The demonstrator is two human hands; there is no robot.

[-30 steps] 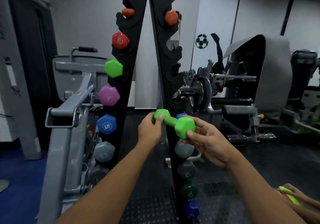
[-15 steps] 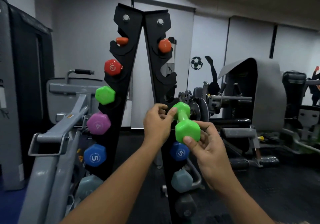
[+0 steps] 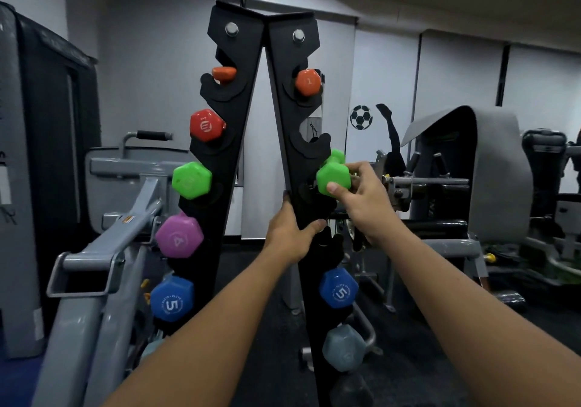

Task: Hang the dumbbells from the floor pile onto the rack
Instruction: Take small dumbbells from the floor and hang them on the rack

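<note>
Right hand (image 3: 361,199): pinches the green dumbbell (image 3: 333,178) by its near head.
Dumbbell: at a slot on the rack (image 3: 295,142), right upright.
Left hand (image 3: 287,237): clasps that upright's edge.

1 head-worn wide-angle view, facing forward, close to the rack (image 3: 239,167), perhaps slightly upward.

I see the rack (image 3: 251,142) straight ahead, dumbbells hung down both uprights. A weight machine (image 3: 103,249) stands left; more machines (image 3: 471,170) sit right, behind the rack.
</note>
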